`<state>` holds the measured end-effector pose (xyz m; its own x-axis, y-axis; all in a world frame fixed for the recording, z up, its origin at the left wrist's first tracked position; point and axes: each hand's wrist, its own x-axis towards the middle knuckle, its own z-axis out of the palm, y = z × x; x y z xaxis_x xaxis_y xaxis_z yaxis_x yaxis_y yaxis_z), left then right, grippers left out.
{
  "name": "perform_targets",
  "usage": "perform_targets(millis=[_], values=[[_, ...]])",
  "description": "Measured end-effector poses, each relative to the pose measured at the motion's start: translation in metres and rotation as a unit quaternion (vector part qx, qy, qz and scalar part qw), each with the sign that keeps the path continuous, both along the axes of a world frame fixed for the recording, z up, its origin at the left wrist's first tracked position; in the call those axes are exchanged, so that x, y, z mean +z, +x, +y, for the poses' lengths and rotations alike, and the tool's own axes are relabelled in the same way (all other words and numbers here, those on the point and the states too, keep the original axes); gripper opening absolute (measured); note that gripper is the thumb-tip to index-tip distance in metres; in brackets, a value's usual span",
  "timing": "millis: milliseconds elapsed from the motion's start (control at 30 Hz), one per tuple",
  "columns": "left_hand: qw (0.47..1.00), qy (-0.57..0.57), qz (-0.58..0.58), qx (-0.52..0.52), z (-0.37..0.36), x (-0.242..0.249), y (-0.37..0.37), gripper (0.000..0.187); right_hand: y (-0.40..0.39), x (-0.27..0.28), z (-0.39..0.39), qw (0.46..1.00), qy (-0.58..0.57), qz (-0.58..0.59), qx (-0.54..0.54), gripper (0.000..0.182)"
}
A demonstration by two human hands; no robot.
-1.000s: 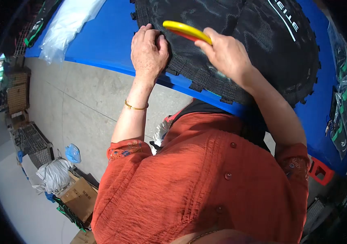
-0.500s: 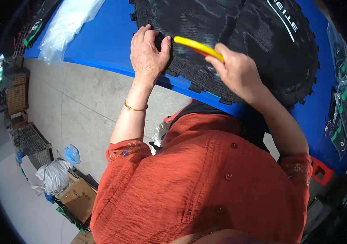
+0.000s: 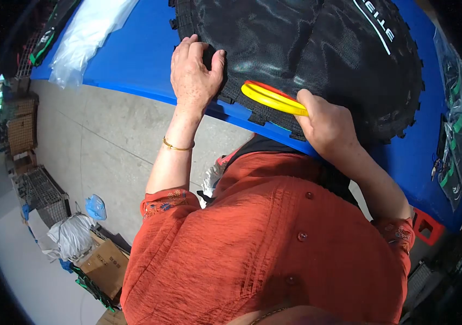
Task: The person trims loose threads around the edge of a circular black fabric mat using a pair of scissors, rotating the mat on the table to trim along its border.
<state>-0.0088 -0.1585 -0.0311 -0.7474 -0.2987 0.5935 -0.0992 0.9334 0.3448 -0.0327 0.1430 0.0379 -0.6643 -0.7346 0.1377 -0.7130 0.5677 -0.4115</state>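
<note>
A round black mesh mat [image 3: 274, 49] with woven tabs along its edge and white lettering lies on the blue table. My left hand [image 3: 193, 76] rests on the mat's near left edge, its fingers laid over the black fabric and its thumb apart. Gripped in my right hand [image 3: 328, 122] is a flat yellow-and-red ring-shaped thing [image 3: 271, 100], whose exact kind I cannot make out. It is tilted above the mat's near edge, to the right of my left hand.
Clear plastic sheeting [image 3: 87, 40] lies on the blue table top [image 3: 133, 59] at the left. Bagged black-and-green pieces [image 3: 453, 157] are at the right edge. On the floor stand a cardboard box [image 3: 106, 265], a white sack [image 3: 73, 235] and a wire crate [image 3: 41, 189].
My right hand has moved down towards me and slightly right, bringing the yellow-and-red thing with it and turning it so its flat side shows more. My left hand has barely shifted.
</note>
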Motion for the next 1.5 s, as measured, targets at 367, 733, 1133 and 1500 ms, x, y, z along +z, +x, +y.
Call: perform_targets(millis=[367, 733, 1133, 1500], values=[[1.000, -0.004, -0.005, 0.003, 0.001, 0.002, 0.002, 0.037, -0.078, -0.020, -0.015, 0.986, 0.031, 0.126, -0.100, 0.023], [1.000, -0.010, -0.004, 0.002, 0.003, 0.004, 0.000, 0.035, -0.029, -0.003, 0.027, 0.992, 0.077, 0.046, -0.092, 0.028], [1.000, -0.009, -0.004, 0.002, 0.002, 0.003, 0.000, 0.035, -0.014, 0.005, 0.035, 0.997, 0.012, 0.034, -0.069, 0.017], [1.000, 0.010, -0.003, -0.006, 0.005, 0.002, 0.001, 0.034, -0.029, -0.007, 0.033, 0.987, 0.068, 0.075, -0.123, 0.021]])
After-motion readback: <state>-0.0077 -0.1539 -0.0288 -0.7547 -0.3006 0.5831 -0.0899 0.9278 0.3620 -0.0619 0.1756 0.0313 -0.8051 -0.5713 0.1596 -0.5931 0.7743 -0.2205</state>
